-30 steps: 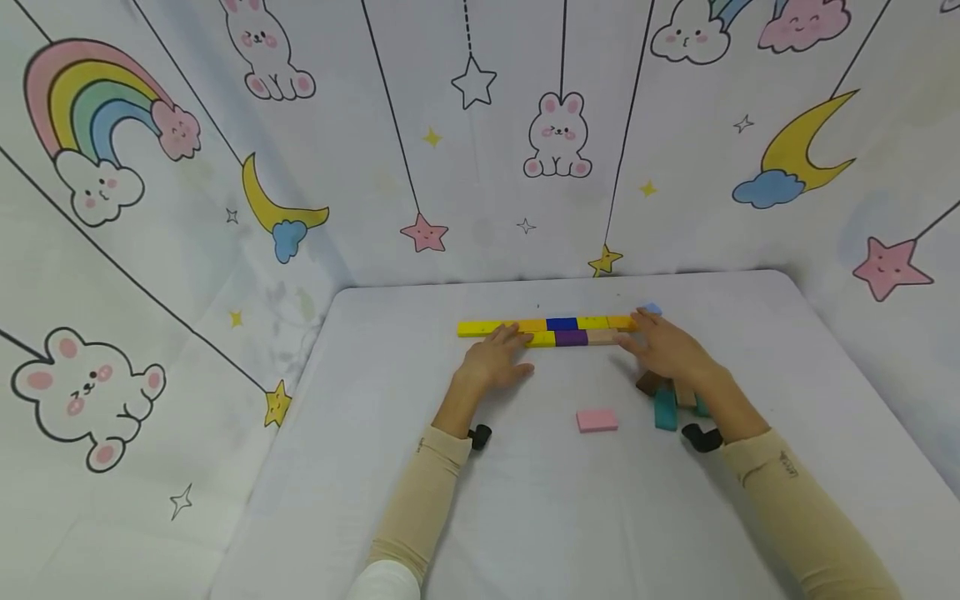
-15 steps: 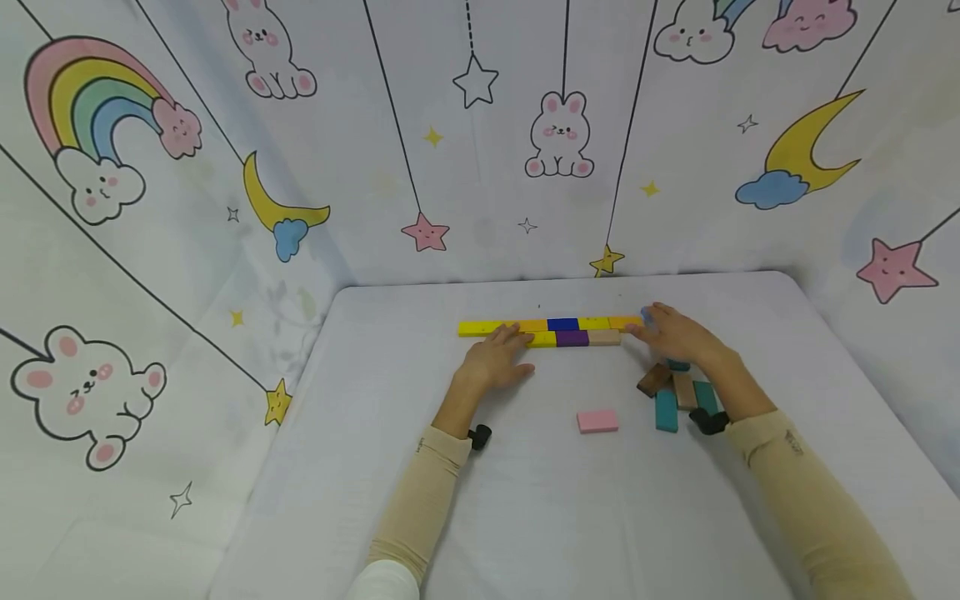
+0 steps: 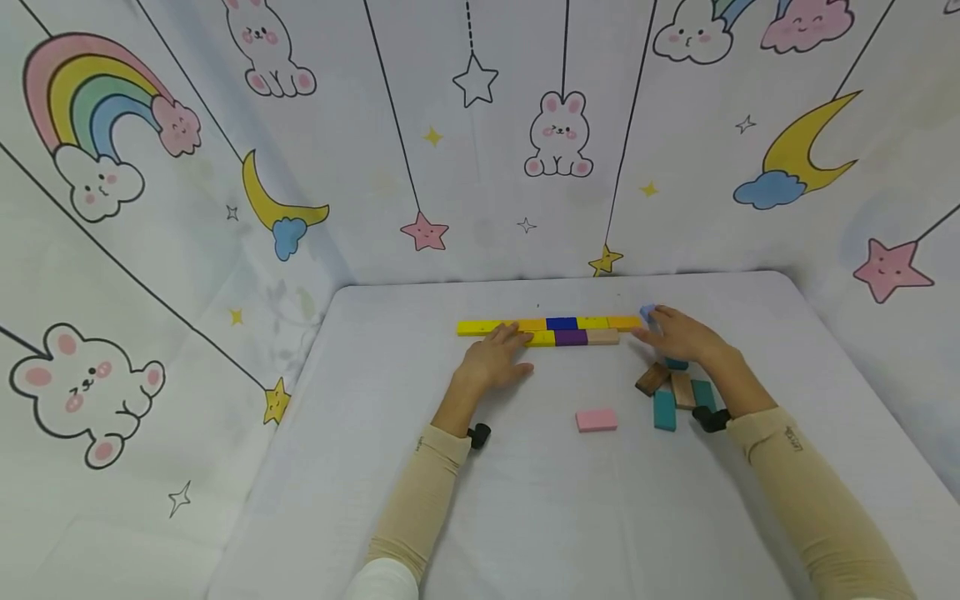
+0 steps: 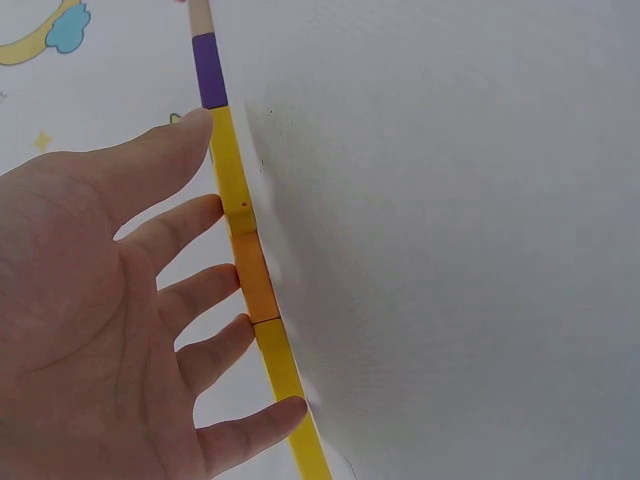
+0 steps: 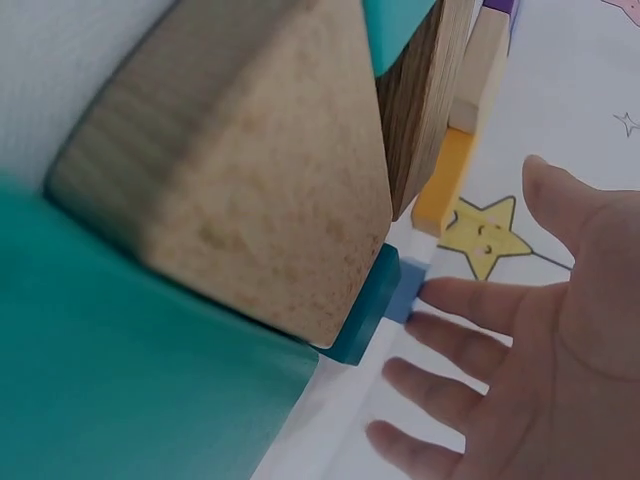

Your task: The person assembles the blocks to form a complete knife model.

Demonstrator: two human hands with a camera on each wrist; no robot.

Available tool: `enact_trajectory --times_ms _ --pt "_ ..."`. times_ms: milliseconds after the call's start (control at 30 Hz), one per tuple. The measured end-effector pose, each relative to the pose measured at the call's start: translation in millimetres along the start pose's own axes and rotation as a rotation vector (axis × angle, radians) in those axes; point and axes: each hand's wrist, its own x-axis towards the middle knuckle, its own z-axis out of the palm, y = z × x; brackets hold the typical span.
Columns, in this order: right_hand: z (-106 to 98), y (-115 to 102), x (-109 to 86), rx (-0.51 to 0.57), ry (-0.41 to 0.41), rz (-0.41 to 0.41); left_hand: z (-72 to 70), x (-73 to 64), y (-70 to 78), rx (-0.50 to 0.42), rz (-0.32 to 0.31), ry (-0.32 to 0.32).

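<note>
The left hand (image 3: 491,360) lies flat with fingers spread, fingertips (image 4: 205,125) touching the near side of the row of blocks (image 3: 551,330) toward the back of the table (image 3: 525,500), while the right hand (image 3: 678,336) rests with straight, relaxed fingers on the light blue block (image 3: 647,312) at the row's right end. Since 1 second ago the right hand has slid rightward (off the row's end), uncovering more of the loose pile of blocks (image 3: 675,390); the left has stayed put. A pink block (image 3: 596,419) lies alone nearer the person, with bare tabletop around it.
</note>
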Motion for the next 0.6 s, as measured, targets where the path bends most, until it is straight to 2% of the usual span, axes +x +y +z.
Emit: enact_trajectory --times_ms 267,600 --pt "0 -5 -6.0 -0.070 -0.010 0.042 2.8 2.7 -1.0 0.007 -0.014 -0.018" --pt "0 -13 -14.7 -0.105 -0.011 0.066 1.7 2.2 -1.4 0.004 -0.003 -0.004"
